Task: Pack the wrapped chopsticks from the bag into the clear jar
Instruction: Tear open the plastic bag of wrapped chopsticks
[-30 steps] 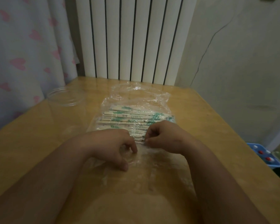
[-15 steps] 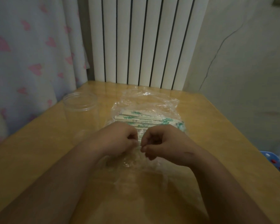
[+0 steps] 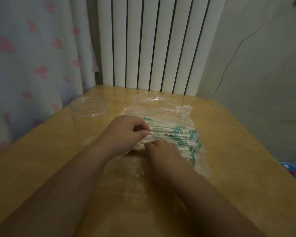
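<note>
While wrapped chopsticks [image 3: 171, 133] lie bundled inside clear bag [image 3: 162, 106] at middle of table [image 3: 41, 161], left hand [image 3: 126, 132] pinches bag film between thumb and forefinger over bundle's left end. Right hand [image 3: 162, 152], fingers curled, grips bag's near edge just beside left hand. Upright, open-topped clear jar [image 3: 89, 111] stands left of bag, near but apart. White radiator [image 3: 152, 40] behind table; heart-print curtain [image 3: 32, 48] at left.
</note>
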`<state>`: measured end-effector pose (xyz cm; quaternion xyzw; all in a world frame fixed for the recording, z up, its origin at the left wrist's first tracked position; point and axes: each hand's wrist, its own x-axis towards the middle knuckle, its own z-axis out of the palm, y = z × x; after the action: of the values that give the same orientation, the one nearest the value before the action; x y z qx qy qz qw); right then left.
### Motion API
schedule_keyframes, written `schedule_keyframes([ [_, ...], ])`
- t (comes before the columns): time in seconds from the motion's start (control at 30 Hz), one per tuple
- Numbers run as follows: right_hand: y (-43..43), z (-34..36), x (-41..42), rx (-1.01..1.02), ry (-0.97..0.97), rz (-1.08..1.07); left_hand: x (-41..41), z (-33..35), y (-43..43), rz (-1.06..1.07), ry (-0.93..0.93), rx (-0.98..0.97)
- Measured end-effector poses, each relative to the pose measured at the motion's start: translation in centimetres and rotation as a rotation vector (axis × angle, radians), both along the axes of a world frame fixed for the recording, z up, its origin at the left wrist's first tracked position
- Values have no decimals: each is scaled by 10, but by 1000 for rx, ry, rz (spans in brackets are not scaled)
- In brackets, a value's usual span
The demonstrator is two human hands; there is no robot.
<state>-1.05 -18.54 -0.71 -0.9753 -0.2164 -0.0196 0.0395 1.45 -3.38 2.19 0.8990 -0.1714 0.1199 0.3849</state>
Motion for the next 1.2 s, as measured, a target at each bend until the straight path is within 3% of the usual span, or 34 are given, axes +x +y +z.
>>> schedule_keyframes([
  [0.33, 8, -4, 6, -84, -118, -78, -1, 3, 0, 5, 19, -20],
  [0.57, 6, 4, 3, 18, -60, -61, -2, 5, 2, 4, 59, -24],
  [0.73, 5, 7, 0, -29, -30, -34, -3, 5, 2, -3, 54, -27],
  [0.83, 3, 13, -4, -9, -18, -14, -7, 9, 2, 52, -105, -67],
  [1.03, -4, 31, -13, 106, -31, 26, -15, 24, 12, 237, -648, -51],
  [1.2, -9, 39, -21, 170, -145, 71, -5, 23, 28, 457, -754, 22],
])
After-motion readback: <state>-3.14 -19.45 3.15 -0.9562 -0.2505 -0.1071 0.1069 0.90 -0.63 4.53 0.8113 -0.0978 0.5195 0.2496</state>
